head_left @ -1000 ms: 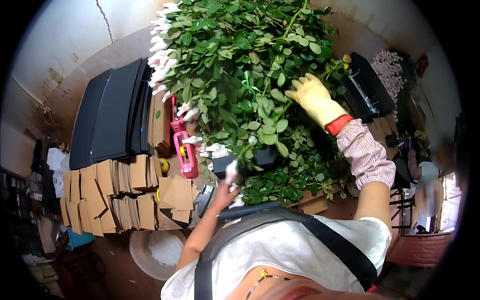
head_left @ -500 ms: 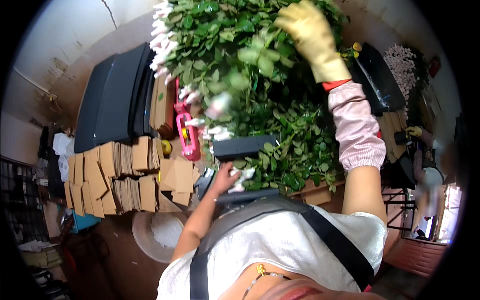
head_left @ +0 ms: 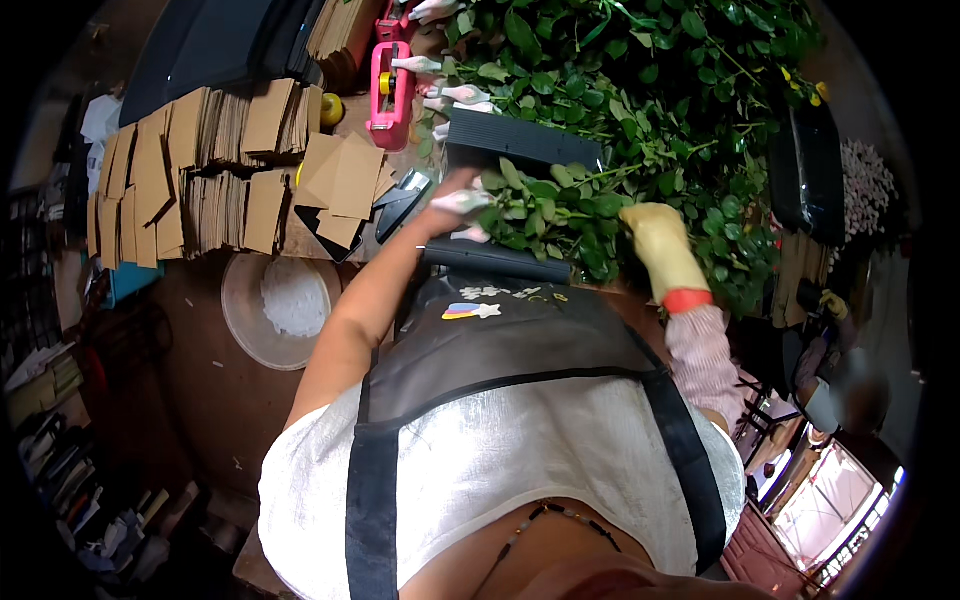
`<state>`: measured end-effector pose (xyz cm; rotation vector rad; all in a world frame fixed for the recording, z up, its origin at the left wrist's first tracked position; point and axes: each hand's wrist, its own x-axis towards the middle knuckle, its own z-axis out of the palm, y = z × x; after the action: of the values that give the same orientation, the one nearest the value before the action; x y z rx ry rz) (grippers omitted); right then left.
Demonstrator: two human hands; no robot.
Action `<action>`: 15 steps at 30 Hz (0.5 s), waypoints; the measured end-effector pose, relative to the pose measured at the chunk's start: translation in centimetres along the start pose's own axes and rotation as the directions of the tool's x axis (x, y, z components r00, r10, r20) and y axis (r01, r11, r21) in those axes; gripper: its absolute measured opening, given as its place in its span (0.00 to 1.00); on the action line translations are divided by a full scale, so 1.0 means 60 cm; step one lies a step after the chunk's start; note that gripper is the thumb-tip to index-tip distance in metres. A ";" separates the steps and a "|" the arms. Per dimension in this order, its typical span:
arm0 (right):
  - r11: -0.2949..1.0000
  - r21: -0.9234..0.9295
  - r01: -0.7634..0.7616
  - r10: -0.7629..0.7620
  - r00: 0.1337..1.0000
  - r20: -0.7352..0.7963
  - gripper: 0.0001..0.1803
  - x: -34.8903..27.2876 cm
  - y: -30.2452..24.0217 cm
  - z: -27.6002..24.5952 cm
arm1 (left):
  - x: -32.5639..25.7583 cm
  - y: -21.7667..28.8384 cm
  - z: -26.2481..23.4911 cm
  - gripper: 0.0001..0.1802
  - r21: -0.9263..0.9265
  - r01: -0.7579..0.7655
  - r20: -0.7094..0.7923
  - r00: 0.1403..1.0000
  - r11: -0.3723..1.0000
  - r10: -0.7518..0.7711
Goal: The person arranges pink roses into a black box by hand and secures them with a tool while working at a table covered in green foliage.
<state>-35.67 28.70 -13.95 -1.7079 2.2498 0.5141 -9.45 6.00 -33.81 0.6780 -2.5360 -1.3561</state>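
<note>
head view: your hands at both ends of a flower (head_left: 548, 212) between two dark bars (head_left: 525, 138).
the round tub (head_left: 240, 318) holds white stuff. the flower has a whitish-pink head and green, leafy stem. its head lies at your bare left hand (head_left: 440, 213), too blurred to tell its grip; your gloved right hand (head_left: 660, 245) is closed around the stem.

They wear a white shirt (head_left: 470, 450), a beaded necklace (head_left: 514, 536) and a grey apron (head_left: 500, 345) with black straps (head_left: 372, 505) and a star print (head_left: 473, 311). The right hand (head_left: 654, 228) has a yellow glove (head_left: 670, 262), red cuff (head_left: 688, 299) and pink sleeve (head_left: 695, 350).
</note>
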 end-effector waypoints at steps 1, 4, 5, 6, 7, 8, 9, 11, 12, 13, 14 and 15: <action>0.999 0.011 -0.039 0.039 0.999 0.031 0.08 0.015 0.006 0.041 | 0.001 0.005 0.001 0.36 -0.054 -0.014 -0.010 1.000 0.998 0.013; 0.997 0.019 -0.069 0.069 0.997 0.019 0.11 0.009 0.006 0.041 | -0.008 -0.008 0.000 0.37 -0.073 -0.046 -0.049 0.998 0.996 0.043; 0.997 0.021 -0.074 0.074 0.997 -0.012 0.14 0.006 0.004 0.017 | -0.004 -0.036 0.012 0.36 -0.153 -0.004 -0.046 0.999 0.988 -0.003; 0.982 0.163 -0.099 0.123 0.982 -0.142 0.16 0.005 0.005 -0.003 | 0.000 -0.057 0.027 0.35 -0.236 0.036 -0.028 0.999 0.971 -0.044; 0.945 0.305 -0.116 0.199 0.946 -0.255 0.19 0.005 0.010 -0.022 | 0.002 -0.047 0.026 0.35 -0.235 0.034 -0.018 0.999 0.971 -0.040; 0.959 0.280 -0.030 0.161 0.875 -0.457 0.22 0.010 0.000 -0.058 | 0.001 -0.025 0.014 0.35 -0.210 0.078 -0.016 0.996 0.975 -0.083; 0.997 0.043 0.062 -0.023 0.792 -0.611 0.27 0.023 -0.015 -0.108 | -0.003 -0.013 0.004 0.35 -0.184 0.124 -0.025 0.991 0.975 -0.131; 0.976 -0.217 0.010 -0.131 0.823 -0.552 0.31 0.055 -0.004 -0.089 | 0.001 -0.022 0.010 0.35 -0.235 0.102 -0.010 0.994 0.967 -0.107; 0.961 -0.277 -0.013 -0.127 0.868 -0.481 0.32 0.069 0.028 -0.044 | 0.017 -0.026 0.021 0.34 -0.289 0.073 0.009 0.997 0.955 -0.074; 0.970 -0.233 0.068 -0.154 0.914 -0.375 0.43 0.081 0.050 -0.022 | 0.021 -0.042 0.033 0.33 -0.360 0.059 0.003 0.998 0.931 -0.062; 0.970 -0.234 0.063 -0.151 0.914 -0.378 0.43 0.081 0.062 -0.024 | 0.019 -0.020 0.025 0.32 -0.353 0.059 0.017 0.998 0.934 -0.057; 0.989 -0.147 0.021 -0.064 0.953 -0.296 0.41 0.076 0.071 -0.044 | 0.020 -0.004 0.018 0.34 -0.302 0.057 0.016 0.998 0.952 -0.055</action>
<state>-41.00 24.61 -12.99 -2.0221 2.4246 0.4393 -10.83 6.08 -34.69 0.6873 -2.2557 -1.7200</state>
